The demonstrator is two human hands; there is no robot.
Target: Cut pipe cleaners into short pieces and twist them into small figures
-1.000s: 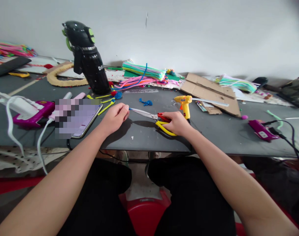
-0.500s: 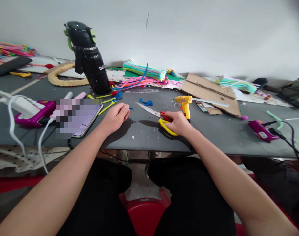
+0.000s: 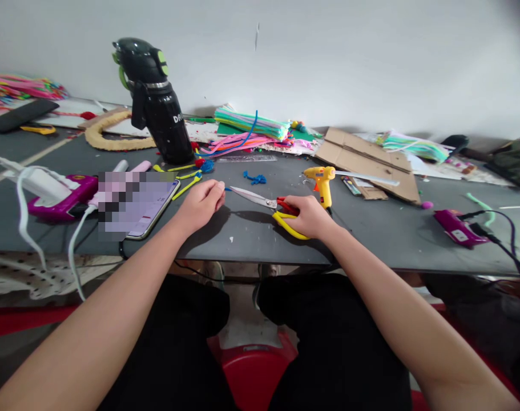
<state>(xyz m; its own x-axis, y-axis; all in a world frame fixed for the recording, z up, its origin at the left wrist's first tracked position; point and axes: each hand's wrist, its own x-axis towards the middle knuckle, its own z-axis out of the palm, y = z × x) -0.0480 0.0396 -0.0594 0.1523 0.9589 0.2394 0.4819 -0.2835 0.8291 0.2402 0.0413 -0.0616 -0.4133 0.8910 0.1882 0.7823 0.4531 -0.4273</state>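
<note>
Between the pinched fingertips of my left hand is a blue pipe cleaner, with only a short end poking out to the right. My right hand grips scissors with red and yellow handles. Their blades point left, and the tips are at the blue end. Just beyond the blades lie small blue pipe cleaner pieces on the grey table. Yellow pipe cleaner pieces with red and blue tips lie behind my left hand. A yellow glue gun rests beyond my right hand.
A phone and a purple power socket with white cables are on the left. A black bottle stands behind them. Pipe cleaner bundles and cardboard line the back. Another purple socket is on the right.
The scissors have moved left and slightly down, so their tips now reach the blue end at my left fingertips. My left hand has stayed almost in place.
</note>
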